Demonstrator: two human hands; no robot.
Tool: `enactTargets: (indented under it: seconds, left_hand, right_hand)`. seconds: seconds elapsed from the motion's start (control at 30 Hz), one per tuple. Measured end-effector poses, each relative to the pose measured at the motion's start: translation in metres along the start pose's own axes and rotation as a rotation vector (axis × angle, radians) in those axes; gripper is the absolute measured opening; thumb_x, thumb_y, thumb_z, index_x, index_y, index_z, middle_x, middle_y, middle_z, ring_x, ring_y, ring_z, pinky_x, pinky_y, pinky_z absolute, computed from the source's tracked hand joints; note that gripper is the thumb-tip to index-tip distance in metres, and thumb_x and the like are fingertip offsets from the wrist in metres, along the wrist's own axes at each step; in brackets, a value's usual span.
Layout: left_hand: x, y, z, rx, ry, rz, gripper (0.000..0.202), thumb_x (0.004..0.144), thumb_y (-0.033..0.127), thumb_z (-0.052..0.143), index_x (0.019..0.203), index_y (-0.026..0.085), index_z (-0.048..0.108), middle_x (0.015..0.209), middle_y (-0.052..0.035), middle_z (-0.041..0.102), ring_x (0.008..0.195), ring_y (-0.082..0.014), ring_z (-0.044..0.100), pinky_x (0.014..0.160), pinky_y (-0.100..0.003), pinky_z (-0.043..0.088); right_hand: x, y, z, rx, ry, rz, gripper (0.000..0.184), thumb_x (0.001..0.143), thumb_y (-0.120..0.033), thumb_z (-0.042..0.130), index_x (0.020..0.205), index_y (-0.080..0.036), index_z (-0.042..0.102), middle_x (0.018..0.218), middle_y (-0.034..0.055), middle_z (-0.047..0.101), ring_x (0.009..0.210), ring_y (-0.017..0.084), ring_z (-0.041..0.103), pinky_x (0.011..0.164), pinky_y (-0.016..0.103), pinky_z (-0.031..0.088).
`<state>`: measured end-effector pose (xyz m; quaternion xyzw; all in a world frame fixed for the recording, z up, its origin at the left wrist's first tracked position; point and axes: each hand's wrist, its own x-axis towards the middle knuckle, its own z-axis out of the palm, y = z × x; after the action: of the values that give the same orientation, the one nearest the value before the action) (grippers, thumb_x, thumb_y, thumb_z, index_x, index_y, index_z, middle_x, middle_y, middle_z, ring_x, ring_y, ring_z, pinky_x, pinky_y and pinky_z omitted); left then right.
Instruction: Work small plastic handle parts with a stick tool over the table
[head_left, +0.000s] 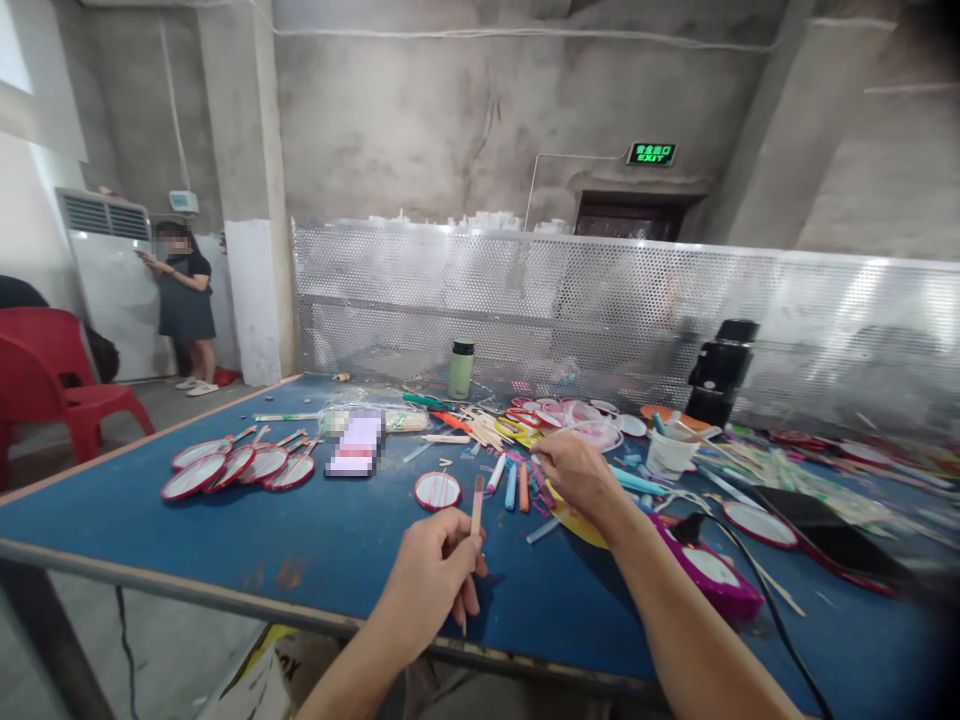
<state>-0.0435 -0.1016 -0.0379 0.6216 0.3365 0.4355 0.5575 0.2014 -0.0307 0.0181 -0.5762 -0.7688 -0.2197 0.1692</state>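
My left hand (435, 575) is closed round a thin wooden stick (477, 503) that points up over the blue table (300, 540). My right hand (576, 472) reaches further out, fingers curled over a row of coloured marker pens (516, 482); what it pinches, if anything, I cannot make out. A small round fan with a red rim (437, 490) lies just beyond my left hand. A yellow disc (577, 522) shows under my right wrist.
Several red-rimmed fans (240, 465) lie at the left. A green bottle (460, 368), a white cup (670, 452), a black device (721, 382), a black cable (757, 580) and craft clutter crowd the far right. A perforated metal screen (600, 300) backs the table. A red chair (52, 385) and a person (184, 305) are at the left.
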Motion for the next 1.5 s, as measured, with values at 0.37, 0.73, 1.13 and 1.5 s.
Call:
enactTargets:
  seconds: [0.37,0.73,1.13,1.5]
  left_hand:
    - [0.000,-0.004,0.001,0.026,0.017,0.030,0.021,0.085,0.034,0.049,0.082,0.014,0.055,0.062,-0.0013,0.061,0.035,-0.0092,0.051,0.031,-0.018,0.038]
    - [0.001,0.001,-0.001,0.022,0.013,0.029,0.022,0.084,0.034,0.051,0.074,0.015,0.052,0.057,-0.0004,0.059,0.034,-0.0094,0.051,0.031,-0.018,0.038]
    - [-0.001,0.006,-0.001,-0.034,0.002,0.014,0.020,0.083,0.034,0.053,0.076,0.015,0.052,0.049,0.0027,0.055,0.034,-0.0094,0.050,0.032,-0.017,0.038]
    - [0.000,0.009,-0.001,-0.109,0.007,-0.004,0.023,0.079,0.035,0.057,0.074,0.014,0.052,0.061,-0.0013,0.061,0.037,-0.0093,0.053,0.031,-0.018,0.038]
  right_hand:
    - [0.000,0.000,-0.016,-0.051,-0.055,0.103,0.029,0.087,-0.014,0.045,0.083,-0.017,0.074,0.084,0.0100,0.072,0.080,0.018,0.063,0.070,0.024,0.039]
    - [-0.006,-0.028,-0.017,0.076,-0.264,-0.056,0.033,0.082,-0.011,0.047,0.070,-0.022,0.075,0.077,0.0039,0.075,0.071,0.015,0.066,0.063,0.021,0.038]
    - [-0.006,-0.028,0.008,-0.026,-0.220,-0.232,0.021,0.086,-0.014,0.058,0.069,-0.018,0.069,0.073,0.0050,0.072,0.079,0.019,0.063,0.076,0.031,0.033]
    - [-0.001,-0.018,-0.019,-0.028,0.071,-0.117,0.011,0.087,-0.018,0.050,0.083,-0.017,0.061,0.075,0.0059,0.066,0.067,0.016,0.057,0.064,0.027,0.032]
